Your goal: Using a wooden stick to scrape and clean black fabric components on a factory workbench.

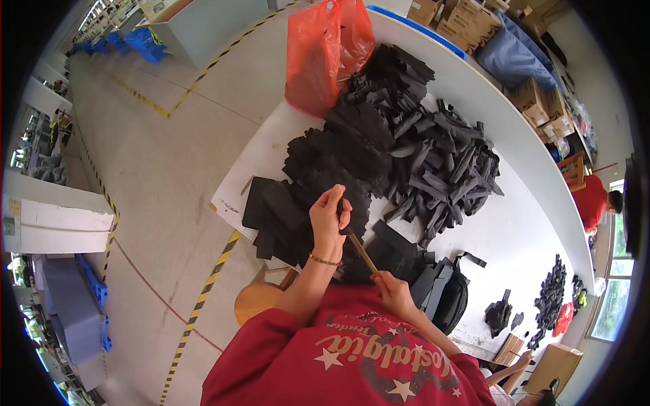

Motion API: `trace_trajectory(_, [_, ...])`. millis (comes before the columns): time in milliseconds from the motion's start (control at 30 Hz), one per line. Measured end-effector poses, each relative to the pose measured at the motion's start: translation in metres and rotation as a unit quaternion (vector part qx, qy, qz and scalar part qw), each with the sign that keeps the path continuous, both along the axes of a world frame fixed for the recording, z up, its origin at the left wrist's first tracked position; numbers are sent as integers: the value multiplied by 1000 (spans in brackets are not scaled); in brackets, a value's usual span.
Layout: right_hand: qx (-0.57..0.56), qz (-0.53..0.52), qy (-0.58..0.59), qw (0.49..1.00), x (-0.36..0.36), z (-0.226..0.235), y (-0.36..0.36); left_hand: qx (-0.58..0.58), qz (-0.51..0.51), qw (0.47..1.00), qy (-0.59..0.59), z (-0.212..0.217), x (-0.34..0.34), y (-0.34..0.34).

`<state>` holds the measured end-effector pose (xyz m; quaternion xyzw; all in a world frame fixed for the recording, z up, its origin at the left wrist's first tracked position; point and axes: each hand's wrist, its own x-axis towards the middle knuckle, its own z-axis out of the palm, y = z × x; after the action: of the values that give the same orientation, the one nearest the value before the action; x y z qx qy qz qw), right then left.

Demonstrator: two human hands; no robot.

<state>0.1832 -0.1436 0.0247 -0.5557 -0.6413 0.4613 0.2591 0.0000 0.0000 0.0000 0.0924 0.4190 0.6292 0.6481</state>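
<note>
My right hand (394, 293) is closed around the lower end of a thin wooden stick (363, 254), which slants up to the left. At its upper end is my left hand (329, 211), fingers curled closed on a small black fabric piece that meets the stick's tip. How far the stick goes into the fabric is hidden by the fingers. Beneath and beyond my left hand lies a heap of flat black fabric pieces (332, 162) on the white table (233, 169). Folded, tube-like black pieces (443, 159) form a second pile to its right.
A red plastic bag (313, 64) stands at the table's far left corner. Beside my right arm lies a black bag (452, 298). A round wooden stool (257, 303) is at the near left edge. Another person's hands (520, 362) are at lower right; a person in red (590, 203) is farther right.
</note>
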Motion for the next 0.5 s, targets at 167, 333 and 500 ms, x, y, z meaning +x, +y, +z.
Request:
trace_trajectory(167, [-50,-13,-38,998,18,23,-4,-8,-63,994,-85,9,11,4])
trace_trajectory(333, [-80,-48,-11,996,21,27,-1,10,-77,986,-147,25,23,-14])
trace_trajectory(500, [-23,-25,-13,999,15,13,-11,-43,-90,989,-112,15,24,-13])
